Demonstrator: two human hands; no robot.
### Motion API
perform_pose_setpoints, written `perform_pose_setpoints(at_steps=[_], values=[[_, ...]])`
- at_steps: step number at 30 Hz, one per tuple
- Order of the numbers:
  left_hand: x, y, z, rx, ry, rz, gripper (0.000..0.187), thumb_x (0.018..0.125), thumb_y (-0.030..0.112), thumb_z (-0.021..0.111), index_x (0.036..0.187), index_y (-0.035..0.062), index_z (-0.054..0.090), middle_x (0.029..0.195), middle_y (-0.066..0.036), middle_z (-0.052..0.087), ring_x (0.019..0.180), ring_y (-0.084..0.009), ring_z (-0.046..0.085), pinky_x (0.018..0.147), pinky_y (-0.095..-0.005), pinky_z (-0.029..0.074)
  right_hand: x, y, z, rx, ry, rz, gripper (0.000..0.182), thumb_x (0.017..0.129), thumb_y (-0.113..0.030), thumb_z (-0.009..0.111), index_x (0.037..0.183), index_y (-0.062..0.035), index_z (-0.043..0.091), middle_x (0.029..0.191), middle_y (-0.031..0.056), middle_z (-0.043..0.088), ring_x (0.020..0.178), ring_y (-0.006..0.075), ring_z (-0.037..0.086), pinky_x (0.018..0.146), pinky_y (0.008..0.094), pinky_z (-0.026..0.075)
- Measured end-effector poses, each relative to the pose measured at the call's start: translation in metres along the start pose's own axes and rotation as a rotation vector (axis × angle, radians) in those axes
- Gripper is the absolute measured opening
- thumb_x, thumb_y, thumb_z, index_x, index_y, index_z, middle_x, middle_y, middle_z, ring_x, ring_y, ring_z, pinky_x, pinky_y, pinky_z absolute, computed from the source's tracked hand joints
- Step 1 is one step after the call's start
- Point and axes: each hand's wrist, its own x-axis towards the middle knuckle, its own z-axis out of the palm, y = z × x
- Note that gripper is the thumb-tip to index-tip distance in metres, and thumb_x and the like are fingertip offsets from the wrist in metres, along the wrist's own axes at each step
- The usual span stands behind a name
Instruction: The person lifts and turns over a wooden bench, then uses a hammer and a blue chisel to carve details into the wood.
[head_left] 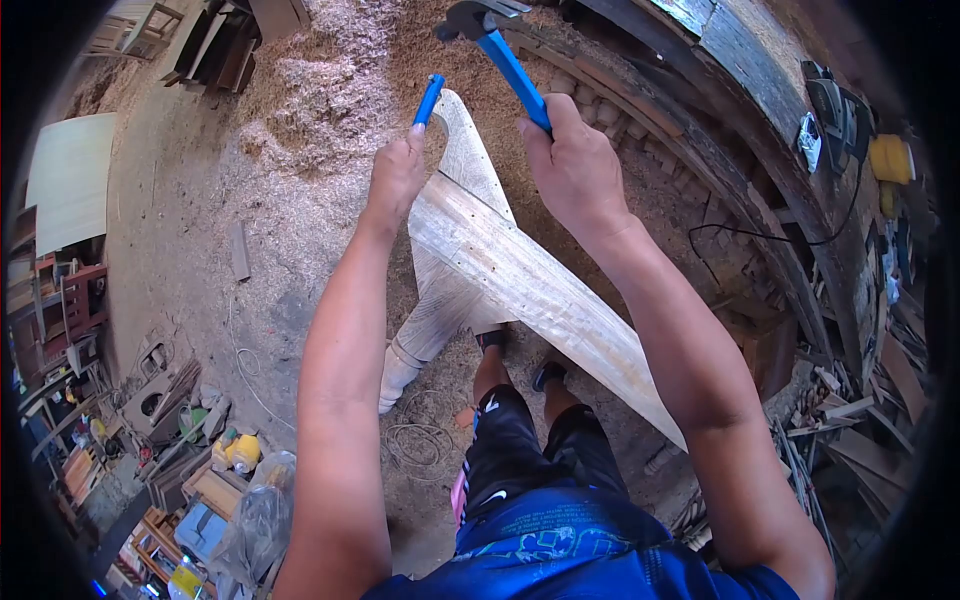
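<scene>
My right hand is closed around the blue grip of a hammer, whose dark metal head points away from me. My left hand grips a blue rod-shaped tool; its upper end sticks out past my fingers, and its lower part is hidden. Below both hands lies a pale wooden workpiece, made of a long board crossed at its far end by a curved, shaped piece. Small dark spots dot its surface. A rounded wooden leg shows at its left side.
Wood shavings are heaped on the floor ahead. To the right, a long curved timber bench carries a power tool with a black cord. Clutter, a plastic bag and a yellow object lie at the lower left.
</scene>
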Motion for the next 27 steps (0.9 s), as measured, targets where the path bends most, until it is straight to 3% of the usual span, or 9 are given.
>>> perform_pose_setpoints(at_steps=[4,6,8,12,13,15,18,24,27], values=[[0.001,0.002,-0.001,0.051,-0.014,0.007,0.070,0.100,0.053,0.034,0.071,-0.0047,0.061,0.062,-0.023,0.058,0.060,-0.0362,0.059,0.064,-0.0458,0.046,0.005,-0.005,0.001,-0.006,0.014,-0.028,0.020,0.095,-0.027,0.056,0.101,-0.0086,0.051,0.066,0.0172,0.060,0.065,0.0382,0.063,0.059,0.0470,0.046],[0.005,0.000,0.002,0.123,0.012,0.057,0.068,0.101,0.047,0.030,0.076,-0.0061,0.065,0.072,-0.029,0.062,0.071,-0.0465,0.062,0.071,-0.0508,0.049,0.008,-0.012,-0.002,-0.013,0.041,-0.066,0.019,0.095,-0.025,0.057,0.100,-0.0078,0.051,0.064,0.0154,0.060,0.060,0.0343,0.063,0.055,0.0443,0.046],[0.007,-0.002,0.005,0.135,0.022,0.047,0.068,0.101,0.046,0.031,0.076,-0.0064,0.065,0.074,-0.031,0.062,0.074,-0.0477,0.062,0.072,-0.0516,0.049,0.013,-0.022,-0.007,0.115,0.155,-0.174,0.020,0.093,-0.025,0.058,0.095,-0.0081,0.049,0.073,0.0165,0.064,0.065,0.0386,0.064,0.059,0.0490,0.050],[0.006,-0.003,0.006,0.143,0.047,0.082,0.066,0.101,0.045,0.032,0.076,-0.0066,0.065,0.075,-0.032,0.062,0.076,-0.0483,0.062,0.073,-0.0525,0.049,0.027,-0.036,-0.004,0.238,0.435,-0.342,0.021,0.093,-0.026,0.058,0.097,-0.0069,0.050,0.072,0.0153,0.064,0.066,0.0353,0.066,0.059,0.0464,0.051],[0.006,-0.002,0.005,0.143,0.050,0.084,0.066,0.101,0.045,0.032,0.076,-0.0066,0.065,0.075,-0.032,0.062,0.076,-0.0483,0.062,0.073,-0.0525,0.049,0.033,-0.024,0.010,0.240,0.437,-0.345,0.021,0.093,-0.026,0.058,0.097,-0.0069,0.050,0.072,0.0153,0.064,0.066,0.0353,0.066,0.059,0.0464,0.051],[0.006,-0.001,0.005,0.129,0.021,0.079,0.066,0.101,0.044,0.032,0.075,-0.0070,0.065,0.075,-0.032,0.061,0.077,-0.0485,0.061,0.074,-0.0524,0.048,0.044,-0.005,0.031,-0.323,-0.148,-0.108,0.019,0.095,-0.022,0.056,0.100,-0.0060,0.048,0.070,0.0138,0.064,0.062,0.0327,0.066,0.054,0.0441,0.049],[0.006,-0.002,0.006,0.122,0.097,0.173,0.067,0.101,0.045,0.033,0.075,-0.0079,0.065,0.075,-0.032,0.061,0.077,-0.0484,0.061,0.075,-0.0520,0.048,0.039,-0.010,0.026,-0.314,-0.264,-0.023,0.020,0.095,-0.025,0.053,0.102,-0.0076,0.047,0.076,0.0166,0.066,0.070,0.0400,0.065,0.060,0.0508,0.048],[0.006,-0.005,0.008,0.011,0.044,0.051,0.067,0.101,0.045,0.033,0.076,-0.0087,0.065,0.075,-0.033,0.061,0.078,-0.0487,0.062,0.074,-0.0516,0.047,0.024,-0.025,0.007,0.027,0.106,-0.162,0.018,0.093,-0.025,0.056,0.099,-0.0088,0.050,0.077,0.0176,0.065,0.071,0.0396,0.064,0.063,0.0495,0.050],[-0.003,0.003,0.007,-0.023,0.038,0.046,0.067,0.100,0.046,0.033,0.075,-0.0083,0.065,0.074,-0.033,0.061,0.077,-0.0488,0.062,0.074,-0.0518,0.047,0.018,-0.021,0.002,0.123,0.118,-0.154,0.018,0.093,-0.024,0.058,0.099,-0.0091,0.050,0.076,0.0180,0.064,0.069,0.0400,0.064,0.061,0.0500,0.049]])
